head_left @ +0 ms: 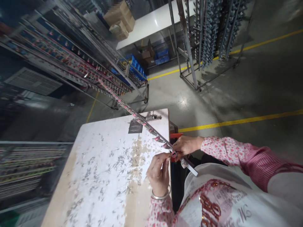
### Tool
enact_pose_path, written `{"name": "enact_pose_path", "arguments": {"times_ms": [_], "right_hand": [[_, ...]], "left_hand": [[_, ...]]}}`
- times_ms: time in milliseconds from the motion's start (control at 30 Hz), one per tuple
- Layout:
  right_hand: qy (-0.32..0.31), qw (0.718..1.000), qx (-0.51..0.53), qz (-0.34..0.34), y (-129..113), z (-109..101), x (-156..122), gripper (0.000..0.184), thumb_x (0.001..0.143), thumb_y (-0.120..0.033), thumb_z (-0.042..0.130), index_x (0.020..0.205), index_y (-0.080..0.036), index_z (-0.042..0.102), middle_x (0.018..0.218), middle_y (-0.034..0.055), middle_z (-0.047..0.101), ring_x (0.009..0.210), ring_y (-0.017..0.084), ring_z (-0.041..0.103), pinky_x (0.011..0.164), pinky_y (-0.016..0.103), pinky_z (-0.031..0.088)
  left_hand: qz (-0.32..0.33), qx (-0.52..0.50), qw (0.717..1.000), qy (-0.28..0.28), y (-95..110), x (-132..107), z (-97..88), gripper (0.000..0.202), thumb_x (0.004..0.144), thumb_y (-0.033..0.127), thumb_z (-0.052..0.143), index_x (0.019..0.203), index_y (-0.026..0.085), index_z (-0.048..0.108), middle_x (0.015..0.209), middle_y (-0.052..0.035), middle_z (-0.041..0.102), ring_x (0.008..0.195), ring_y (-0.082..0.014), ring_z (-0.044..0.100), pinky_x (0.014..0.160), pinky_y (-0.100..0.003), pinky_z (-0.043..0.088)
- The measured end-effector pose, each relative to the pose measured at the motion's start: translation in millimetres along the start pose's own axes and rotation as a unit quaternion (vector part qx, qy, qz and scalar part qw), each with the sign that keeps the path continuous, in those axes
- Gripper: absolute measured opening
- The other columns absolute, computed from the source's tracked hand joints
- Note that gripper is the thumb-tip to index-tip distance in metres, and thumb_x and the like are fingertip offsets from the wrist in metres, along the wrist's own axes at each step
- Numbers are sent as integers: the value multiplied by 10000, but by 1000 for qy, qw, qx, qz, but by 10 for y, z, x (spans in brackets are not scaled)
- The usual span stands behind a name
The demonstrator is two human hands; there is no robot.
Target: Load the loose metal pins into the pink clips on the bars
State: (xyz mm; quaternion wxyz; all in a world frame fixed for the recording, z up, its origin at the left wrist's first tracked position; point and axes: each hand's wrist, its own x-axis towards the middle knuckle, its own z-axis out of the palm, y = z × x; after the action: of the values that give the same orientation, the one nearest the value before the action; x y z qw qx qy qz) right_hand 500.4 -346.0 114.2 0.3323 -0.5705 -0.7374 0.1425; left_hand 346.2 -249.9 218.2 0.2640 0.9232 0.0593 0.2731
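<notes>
A long, narrow metal bar [148, 124] slants from the racks at upper left down to my lap. Small pink-and-silver pieces [157, 138] are fixed in a row along it. Close to its lower end, my left hand [159, 175], with a bangle at the wrist, pinches a small pink piece [174, 154] between thumb and fingertips. My right hand [188, 145] is closed around the bar beside that piece, its fingertips partly hidden. A pale clustered piece [184, 163] sits lower on the bar. Many tiny silvery metal parts [118, 160] lie scattered over the white table [106, 126].
A dark flat plate [135, 127] and a metal fixture [152, 117] rest at the table's far edge. Racks of hanging parts [210, 31] stand beyond, with another rack [78, 60] at upper left. Cartons [120, 19] occupy a white bench [151, 25]; blue crates [162, 56] are underneath.
</notes>
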Motion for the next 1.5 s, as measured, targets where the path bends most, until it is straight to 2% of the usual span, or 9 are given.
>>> {"name": "enact_pose_path", "arguments": {"times_ms": [300,767,933,1033,1100,1200,1300,1367,1500], "right_hand": [[-19,1000,16,6,-9,-23,27,437,897,-540,501,856,-136,660,800,50,691,712,134,626,603,225,379],[-17,999,37,24,-35,-81,11,408,880,-549,525,885,-161,654,805,31,689,666,132,610,558,246,345],[-32,991,111,69,-64,-91,-72,418,871,-546,539,984,-160,654,854,46,678,730,144,607,599,241,371],[-20,964,232,128,-65,-73,-254,463,858,-562,547,1030,-142,636,874,59,659,765,145,598,646,234,411],[18,929,316,191,-98,-72,-422,487,867,-584,512,1006,-130,621,857,63,642,742,138,586,643,236,431],[74,892,382,229,-260,-75,-653,549,841,-656,481,1020,-151,603,941,91,615,779,153,583,639,250,458],[72,893,374,241,-506,8,-744,596,790,-641,574,1189,-199,550,989,93,594,793,161,576,637,257,483],[76,899,336,269,-631,129,-730,572,781,-555,641,1230,-222,522,931,70,598,731,151,567,622,260,493],[103,906,255,322,-704,329,-678,445,778,-440,672,1157,-240,553,879,59,619,718,169,586,616,275,509]], "left_hand": [[-15,-3,1000,22,-32,23,-42,135,845,53,579,884,177,613,784,-27,651,731,-133,632,672,-234,493],[13,-24,999,-26,-29,14,5,172,837,59,596,924,198,646,791,-36,669,733,-157,638,668,-268,511],[-61,-54,996,-41,-135,-189,39,113,874,187,575,956,194,653,834,-59,684,795,-184,650,722,-303,517],[-217,-48,974,-38,-514,-509,124,164,877,290,552,899,172,663,855,-72,696,822,-196,662,761,-314,519],[-387,-6,920,-57,-930,-775,153,170,836,310,593,899,170,666,916,-70,710,847,-189,670,784,-292,520],[-501,60,862,-45,-1622,-1143,88,122,814,213,592,854,120,661,817,-99,712,770,-207,680,742,-312,524],[-567,105,816,-43,-2200,-1351,-11,105,808,202,635,830,100,648,769,-83,688,730,-203,664,728,-348,521],[-585,115,801,-47,-2485,-1385,-19,140,846,242,629,879,106,635,814,-56,673,744,-174,647,735,-351,522],[-556,95,825,-40,-2812,-1330,89,201,897,313,584,934,118,613,853,-30,638,740,-145,619,706,-330,524]]}}
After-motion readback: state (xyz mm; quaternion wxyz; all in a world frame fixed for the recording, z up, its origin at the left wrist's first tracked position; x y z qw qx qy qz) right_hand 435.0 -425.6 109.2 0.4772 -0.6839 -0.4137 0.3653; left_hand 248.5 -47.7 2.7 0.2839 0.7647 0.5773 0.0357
